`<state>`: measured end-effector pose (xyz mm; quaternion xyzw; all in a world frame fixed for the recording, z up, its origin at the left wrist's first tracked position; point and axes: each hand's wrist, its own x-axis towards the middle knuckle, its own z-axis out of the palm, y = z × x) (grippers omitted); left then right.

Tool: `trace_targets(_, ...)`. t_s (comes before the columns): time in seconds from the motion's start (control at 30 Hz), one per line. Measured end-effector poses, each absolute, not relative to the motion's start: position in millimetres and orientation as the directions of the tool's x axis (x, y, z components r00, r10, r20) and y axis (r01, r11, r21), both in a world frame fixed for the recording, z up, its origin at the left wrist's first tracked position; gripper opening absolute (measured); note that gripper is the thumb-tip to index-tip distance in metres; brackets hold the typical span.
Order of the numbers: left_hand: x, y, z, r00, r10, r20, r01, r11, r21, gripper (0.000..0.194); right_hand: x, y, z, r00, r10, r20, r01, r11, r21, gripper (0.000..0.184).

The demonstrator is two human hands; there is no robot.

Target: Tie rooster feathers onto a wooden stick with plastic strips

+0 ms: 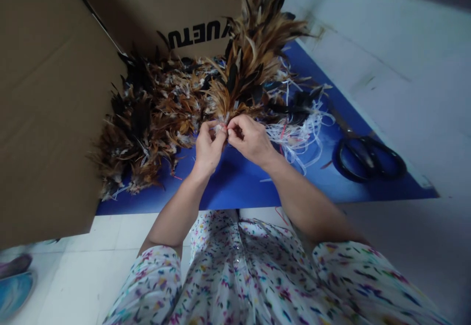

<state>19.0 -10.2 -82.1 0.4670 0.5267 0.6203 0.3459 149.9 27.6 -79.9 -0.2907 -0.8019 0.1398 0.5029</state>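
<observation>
Both hands meet at the bound base of a bundle of brown and black feathers (253, 55) that fans upward and away from me. My left hand (209, 143) pinches the pale lower end of this bundle between thumb and forefinger. Close beside it, my right hand (248, 136) is closed in a pinch at the same base, where a bit of red string (223, 126) shows. Whether the right fingers grip the string or the feather ends is too small to tell. Around the hands lies a heap of loose feathers (172, 104).
A blue board (243, 187) lies under everything. White plastic strips (301, 138) are tangled right of my hands. Large black-handled scissors (368, 158) rest at the right. Cardboard (44, 94) stands up at the left, and a printed carton (147, 6) behind. A wall (412, 84) borders the right.
</observation>
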Motion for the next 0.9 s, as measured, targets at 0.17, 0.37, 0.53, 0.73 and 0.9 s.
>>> trace_targets(0.17, 21, -14, -75, -0.306, 0.944, 0.122, -0.043, -0.142, 0.989, 0.029, 149, 26, -78, -0.322, 0.617, 0.718, 0.333, 0.784, -0.524, 0.005)
trace_targets(0.37, 22, -17, -64, -0.292, 0.949, 0.115, -0.130, -0.158, 0.979, 0.040, 147, 23, -74, -0.281, 0.650, 0.706, 0.224, 0.760, -0.611, 0.006)
trace_targets(0.53, 22, -19, -58, -0.284, 0.955, 0.083, -0.162, -0.134, 0.978, 0.040, 147, 25, -73, -0.233, 0.760, 0.606, 0.079, 0.636, -0.767, 0.017)
trace_targets(0.73, 23, -19, -57, -0.265, 0.964, 0.035, -0.162, -0.080, 0.983, 0.035, 150, 26, -71, -0.184, 0.763, 0.620, 0.089, 0.641, -0.762, 0.027)
trace_targets(0.9, 24, -18, -59, -0.265, 0.964, 0.033, -0.176, -0.082, 0.981, 0.035, 150, 23, -70, -0.184, 0.712, 0.678, 0.184, 0.703, -0.688, 0.017)
